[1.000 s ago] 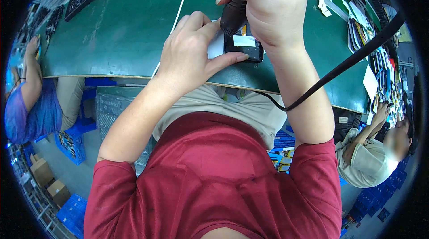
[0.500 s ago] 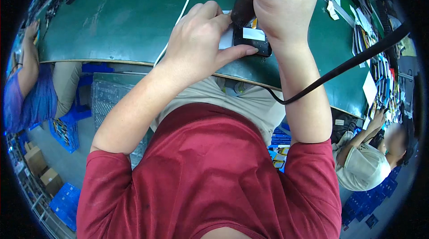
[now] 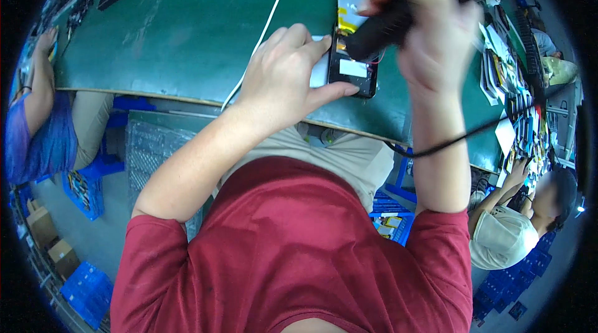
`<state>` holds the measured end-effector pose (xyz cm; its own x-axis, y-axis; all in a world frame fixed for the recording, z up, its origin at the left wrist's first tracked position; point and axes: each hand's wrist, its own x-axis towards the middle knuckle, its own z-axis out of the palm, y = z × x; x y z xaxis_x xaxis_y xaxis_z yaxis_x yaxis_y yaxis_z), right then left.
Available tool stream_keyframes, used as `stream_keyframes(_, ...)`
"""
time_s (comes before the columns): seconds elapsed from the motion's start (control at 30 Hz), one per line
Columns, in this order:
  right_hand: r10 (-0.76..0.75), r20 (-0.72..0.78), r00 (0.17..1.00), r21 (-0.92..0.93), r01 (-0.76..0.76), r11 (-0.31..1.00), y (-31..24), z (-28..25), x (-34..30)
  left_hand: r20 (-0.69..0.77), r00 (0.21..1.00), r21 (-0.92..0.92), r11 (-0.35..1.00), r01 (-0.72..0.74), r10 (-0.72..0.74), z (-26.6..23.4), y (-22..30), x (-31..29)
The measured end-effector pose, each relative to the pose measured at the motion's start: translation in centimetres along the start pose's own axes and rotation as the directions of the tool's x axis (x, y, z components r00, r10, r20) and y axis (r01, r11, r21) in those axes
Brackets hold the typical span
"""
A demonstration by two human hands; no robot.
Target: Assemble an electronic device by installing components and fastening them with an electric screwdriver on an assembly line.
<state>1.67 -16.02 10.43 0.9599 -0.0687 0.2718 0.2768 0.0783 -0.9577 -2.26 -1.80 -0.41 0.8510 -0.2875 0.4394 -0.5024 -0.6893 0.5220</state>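
My left hand (image 3: 281, 73) holds down an opened black device that looks like a mobile phone (image 3: 367, 87), its thumb along the lower edge and its fingertips at the left side. A white label lies on the phone, and a silver battery-like slab with yellow tape (image 3: 349, 12) shows at its far end. My right hand (image 3: 436, 34), smeared by motion, is closed round a thick black corded hand tool (image 3: 380, 31). The tool's blunt end points down-left over the middle of the phone; whether it touches cannot be told. Under the left fingers lies a pale flat piece (image 3: 319, 70).
A white cable (image 3: 266, 25) crosses the green table (image 3: 174, 40) left of my hand. The tool's black cord (image 3: 461, 139) passes over my right forearm. Stacks of flat parts (image 3: 495, 78) line the right side. One person sits at the left, another at the right.
My right hand and the black tool have swung to the right and tilted, uncovering more of the phone and the yellow-taped slab. My left hand keeps its hold. The whole view has shifted slightly.
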Motion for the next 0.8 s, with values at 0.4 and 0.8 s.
stream_keyframes(0.4, -0.122, 0.038, 0.992, -0.998, 0.043, 0.040, 1.1, -21.0, 3.6, 0.243, 0.970, 0.043, 0.999, -0.028, 0.017, -0.9, -5.1, 10.3)
stream_keyframes(0.8, -0.225, -0.007, 0.974, -1.000, -0.007, 0.000, 3.6, -15.9, -0.6, 0.620, 0.778, 0.028, 0.994, 0.110, -0.103, 0.5, -4.5, 17.3)
